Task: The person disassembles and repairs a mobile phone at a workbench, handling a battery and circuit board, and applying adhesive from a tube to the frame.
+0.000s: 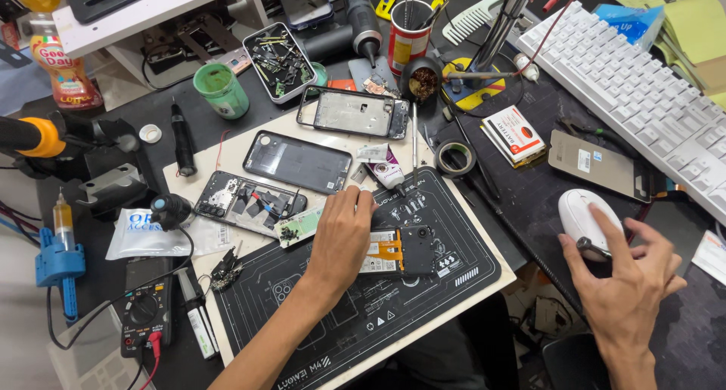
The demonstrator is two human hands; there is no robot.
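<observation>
Head view of a phone-repair bench. The left hand (342, 242) lies palm down, fingers together and slightly curled, pressed on the opened black phone body with orange flex cable (404, 250), which rests on the black printed rubber work mat (423, 307). The fingertips (361, 197) reach past the phone's upper edge; whether they pinch anything beneath cannot be told, since the hand hides that spot.

The right hand (624, 280) is well apart to the right, fingers spread loosely, its index finger lying on the white oval computer mouse (582, 216); a small dark metal object (586, 244) shows at the thumb and forefinger, too small to identify.

Just left of the left hand's fingers lies a small green circuit board (299, 227), and beyond it a stripped phone chassis with exposed parts (246, 205). Above these lies a dark glossy phone back panel (297, 162), and farther up an empty phone frame (354, 112). Just beyond the left fingertips lies a white-capped glue tube (387, 172), with a roll of dark tape (456, 158) to its right.

Between the two hands lies a grey display panel (597, 165); above the right hand runs a white keyboard (643, 95). Near the left forearm sits a black multimeter with red lead (145, 314).
</observation>
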